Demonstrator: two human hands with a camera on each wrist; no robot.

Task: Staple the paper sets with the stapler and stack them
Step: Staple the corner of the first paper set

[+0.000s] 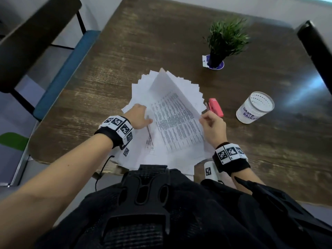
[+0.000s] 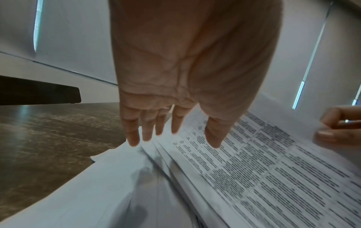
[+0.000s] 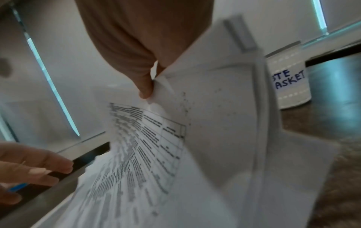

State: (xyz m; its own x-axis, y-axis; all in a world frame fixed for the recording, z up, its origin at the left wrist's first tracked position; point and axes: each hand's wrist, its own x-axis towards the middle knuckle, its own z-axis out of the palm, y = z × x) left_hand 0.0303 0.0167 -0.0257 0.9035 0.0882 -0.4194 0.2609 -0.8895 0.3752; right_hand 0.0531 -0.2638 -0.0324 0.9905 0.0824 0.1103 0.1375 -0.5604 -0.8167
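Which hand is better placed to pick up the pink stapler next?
Right, probably. The stapler lies just beyond the right hand, which pinches a lifted sheet. The left hand lies flat on the paper pile, across from the stapler.

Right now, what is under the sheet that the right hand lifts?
Under the lifted sheet, pinched by the right hand, lies a printed page of table text atop the paper pile. The left hand rests on the pile. Lower pages are covered.

Stapler and waste basket crowd the papers' right edge.
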